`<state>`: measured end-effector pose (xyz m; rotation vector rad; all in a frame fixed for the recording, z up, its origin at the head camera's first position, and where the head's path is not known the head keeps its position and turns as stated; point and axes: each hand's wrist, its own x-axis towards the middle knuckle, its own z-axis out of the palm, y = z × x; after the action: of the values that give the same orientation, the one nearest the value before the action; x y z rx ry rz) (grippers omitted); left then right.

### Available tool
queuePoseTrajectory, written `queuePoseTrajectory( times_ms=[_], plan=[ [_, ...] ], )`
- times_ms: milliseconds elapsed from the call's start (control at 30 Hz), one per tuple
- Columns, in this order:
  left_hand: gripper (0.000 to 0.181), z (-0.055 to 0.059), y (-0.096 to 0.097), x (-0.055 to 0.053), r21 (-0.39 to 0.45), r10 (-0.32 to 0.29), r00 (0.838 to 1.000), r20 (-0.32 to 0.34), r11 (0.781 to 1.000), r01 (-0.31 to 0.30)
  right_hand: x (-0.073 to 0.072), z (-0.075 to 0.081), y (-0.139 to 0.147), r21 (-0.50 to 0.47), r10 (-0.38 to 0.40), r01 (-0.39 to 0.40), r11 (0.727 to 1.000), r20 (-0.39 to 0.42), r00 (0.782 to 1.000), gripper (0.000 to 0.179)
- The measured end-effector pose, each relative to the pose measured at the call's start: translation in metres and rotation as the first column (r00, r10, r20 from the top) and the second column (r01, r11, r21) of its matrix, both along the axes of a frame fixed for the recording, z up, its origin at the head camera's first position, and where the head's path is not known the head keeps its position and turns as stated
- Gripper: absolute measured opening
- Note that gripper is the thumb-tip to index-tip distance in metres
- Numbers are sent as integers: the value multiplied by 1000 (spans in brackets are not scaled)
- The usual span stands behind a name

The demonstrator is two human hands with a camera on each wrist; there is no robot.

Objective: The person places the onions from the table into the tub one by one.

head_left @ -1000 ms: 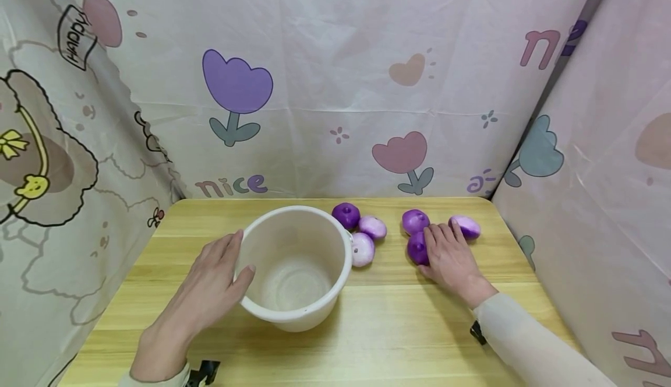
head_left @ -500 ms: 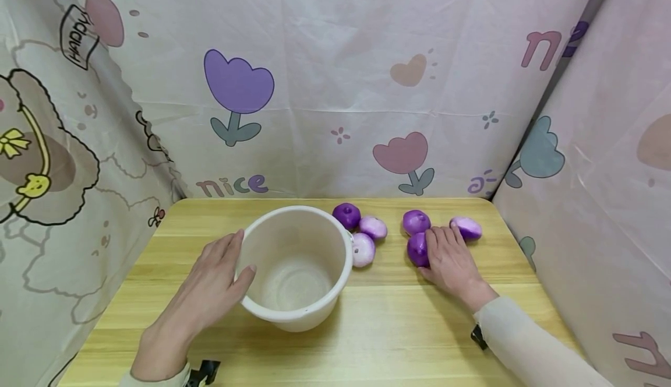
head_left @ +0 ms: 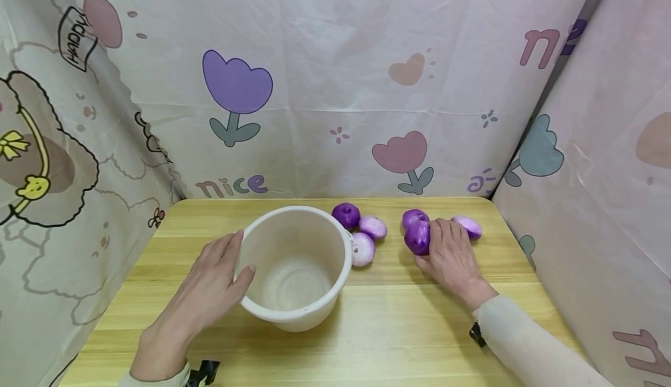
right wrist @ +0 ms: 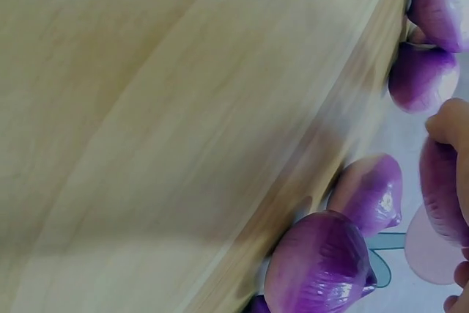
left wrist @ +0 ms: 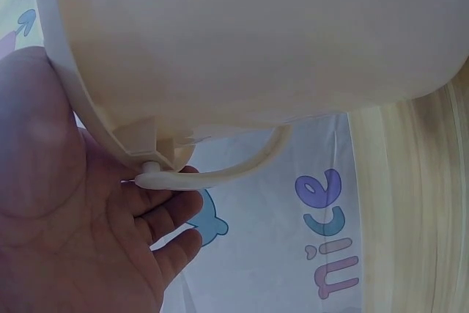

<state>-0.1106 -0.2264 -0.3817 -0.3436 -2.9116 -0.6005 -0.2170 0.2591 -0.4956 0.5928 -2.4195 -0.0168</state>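
Observation:
In the head view a white bucket stands on the wooden table, its mouth facing up. My left hand rests at its left rim, thumb over the rim and the other fingers outside. In the left wrist view those fingers lie by the joint of the bucket's handle. My right hand grips a purple onion, seen from below in the right wrist view as an onion lifted off the table. Behind it sits a second onion; a paler one lies right of my fingers.
Just right of the bucket are a dark purple onion and two whitish-purple onions, one at the back and one against the bucket's side. Patterned cloth hangs behind the table and along both sides.
My right hand has closed its grip on the front purple onion and raised it slightly, tilting it. The left hand and bucket have stayed in place.

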Motion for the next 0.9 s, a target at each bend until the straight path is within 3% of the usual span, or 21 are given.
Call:
queuePoseTrajectory(
  times_ms=[233, 633, 900],
  plan=[
    [74, -1, -1, 0, 3, 2, 1000, -6, 1000, -2, 1, 7, -5, -52, -31, 33, 998, 38, 999, 83],
    [75, -2, -1, 1, 0, 0, 1000, -13, 1000, 0, 0, 19, -13, -136, 14, -24, 990, -71, 997, 87],
    [75, -1, -1, 1, -3, 3, 1000, -5, 1000, -3, -1, 35, -26, -144, 24, -31, 989, -48, 999, 87]
  ],
)
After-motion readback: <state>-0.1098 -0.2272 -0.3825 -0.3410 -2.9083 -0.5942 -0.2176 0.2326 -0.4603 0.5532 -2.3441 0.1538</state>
